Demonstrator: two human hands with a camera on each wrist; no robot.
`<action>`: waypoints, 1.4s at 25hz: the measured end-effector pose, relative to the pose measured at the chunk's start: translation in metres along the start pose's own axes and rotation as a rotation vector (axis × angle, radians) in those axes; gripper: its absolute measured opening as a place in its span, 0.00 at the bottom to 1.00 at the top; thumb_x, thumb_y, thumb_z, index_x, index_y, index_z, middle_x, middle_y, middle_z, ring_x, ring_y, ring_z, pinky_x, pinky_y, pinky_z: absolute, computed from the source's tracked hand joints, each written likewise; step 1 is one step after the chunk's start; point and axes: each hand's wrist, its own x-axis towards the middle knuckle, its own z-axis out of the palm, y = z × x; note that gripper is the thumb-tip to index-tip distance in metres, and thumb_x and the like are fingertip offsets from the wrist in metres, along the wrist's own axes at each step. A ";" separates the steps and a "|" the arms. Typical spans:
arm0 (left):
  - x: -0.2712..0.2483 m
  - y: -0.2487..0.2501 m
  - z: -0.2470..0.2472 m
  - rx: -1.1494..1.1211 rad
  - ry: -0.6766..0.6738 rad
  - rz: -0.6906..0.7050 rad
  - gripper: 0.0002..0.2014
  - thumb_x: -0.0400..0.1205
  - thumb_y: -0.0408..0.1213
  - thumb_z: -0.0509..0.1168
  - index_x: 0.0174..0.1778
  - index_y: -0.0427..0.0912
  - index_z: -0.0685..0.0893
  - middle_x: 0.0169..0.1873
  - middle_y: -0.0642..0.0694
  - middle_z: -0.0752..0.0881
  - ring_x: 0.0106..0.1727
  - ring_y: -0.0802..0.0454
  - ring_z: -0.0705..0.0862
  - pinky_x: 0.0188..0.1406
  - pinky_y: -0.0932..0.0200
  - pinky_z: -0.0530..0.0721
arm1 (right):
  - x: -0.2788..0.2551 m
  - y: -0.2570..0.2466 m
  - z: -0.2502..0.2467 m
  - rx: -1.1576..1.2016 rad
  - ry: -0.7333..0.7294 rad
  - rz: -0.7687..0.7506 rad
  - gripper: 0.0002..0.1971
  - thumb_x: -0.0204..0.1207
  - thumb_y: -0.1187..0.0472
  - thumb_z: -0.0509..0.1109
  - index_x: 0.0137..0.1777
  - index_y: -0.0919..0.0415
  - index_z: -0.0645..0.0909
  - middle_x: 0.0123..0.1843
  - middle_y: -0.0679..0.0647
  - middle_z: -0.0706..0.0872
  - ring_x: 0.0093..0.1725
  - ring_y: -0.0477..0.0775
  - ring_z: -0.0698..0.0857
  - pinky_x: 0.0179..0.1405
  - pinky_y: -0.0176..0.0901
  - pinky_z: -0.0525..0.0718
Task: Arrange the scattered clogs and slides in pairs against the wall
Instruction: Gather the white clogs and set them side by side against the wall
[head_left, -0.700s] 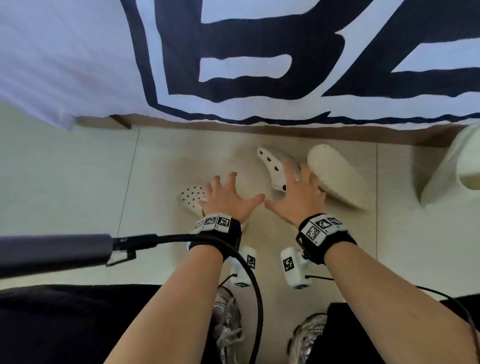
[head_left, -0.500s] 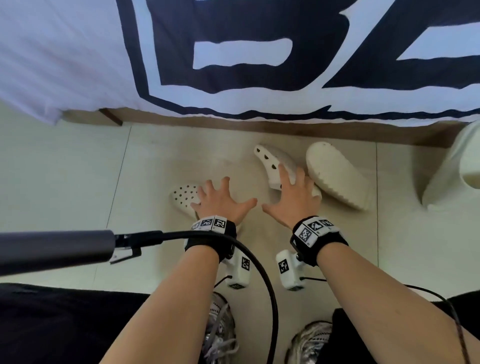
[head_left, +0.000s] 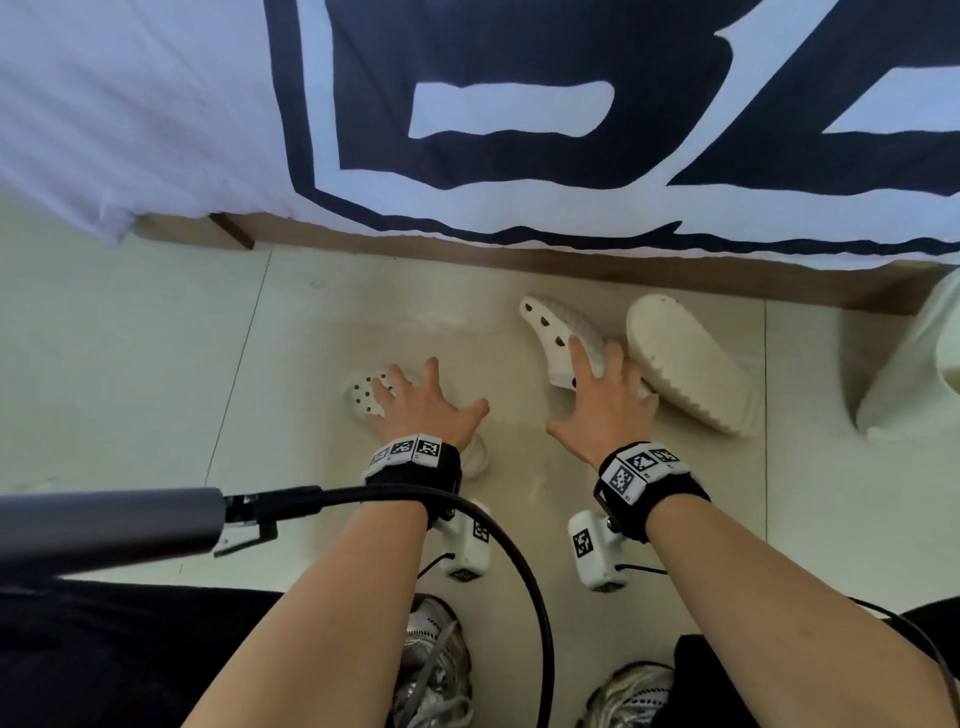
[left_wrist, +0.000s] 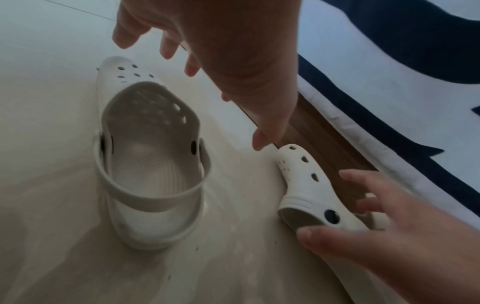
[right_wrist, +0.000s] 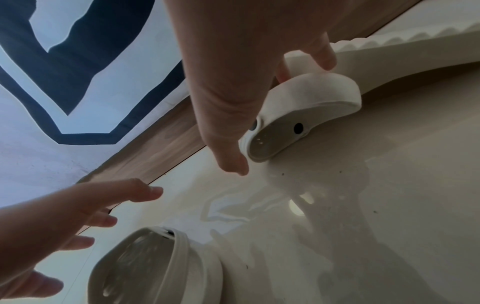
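Observation:
A white clog (head_left: 363, 396) stands upright on the floor tiles, and my left hand (head_left: 420, 410) hovers spread just above it without touching; the left wrist view shows this clog (left_wrist: 150, 164) under my fingers (left_wrist: 166, 47). A second white clog (head_left: 553, 332) lies on its side near the wooden base. My right hand (head_left: 605, 397) spans its heel end with straight fingers, the thumb (right_wrist: 231, 162) beside the opening of that clog (right_wrist: 306, 107). A cream slide (head_left: 691, 366) lies sole up right behind it, touching it.
A wooden base (head_left: 571, 267) runs along the back under a hanging white and navy cloth (head_left: 467, 130). Another cream slide (head_left: 909, 374) shows at the right edge. My own sneakers (head_left: 436, 670) stand below, and a black cable (head_left: 509, 535) loops off my left wrist.
Both hands have moved forward and apart: the left now spreads over the upright clog, the right has reached the heel of the clog on its side. The shoes have not moved.

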 end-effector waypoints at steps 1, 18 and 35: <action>0.006 -0.004 0.001 -0.009 -0.007 -0.019 0.44 0.64 0.70 0.61 0.78 0.62 0.60 0.82 0.39 0.56 0.82 0.31 0.50 0.71 0.27 0.64 | 0.002 0.000 0.000 -0.015 -0.007 -0.008 0.56 0.59 0.40 0.76 0.82 0.40 0.43 0.83 0.60 0.54 0.78 0.68 0.61 0.65 0.74 0.73; 0.056 -0.035 0.032 0.198 0.028 0.050 0.28 0.83 0.21 0.53 0.74 0.53 0.70 0.84 0.36 0.49 0.83 0.29 0.50 0.46 0.44 0.81 | 0.029 0.005 0.027 -0.278 0.099 -0.112 0.45 0.75 0.69 0.62 0.84 0.40 0.43 0.79 0.66 0.63 0.62 0.70 0.74 0.53 0.70 0.78; 0.073 0.008 -0.011 0.397 0.031 0.469 0.28 0.87 0.26 0.52 0.82 0.51 0.62 0.84 0.34 0.48 0.83 0.24 0.45 0.63 0.33 0.82 | 0.011 0.005 -0.003 0.077 -0.064 -0.103 0.52 0.75 0.74 0.64 0.83 0.43 0.30 0.78 0.66 0.60 0.73 0.72 0.68 0.65 0.73 0.76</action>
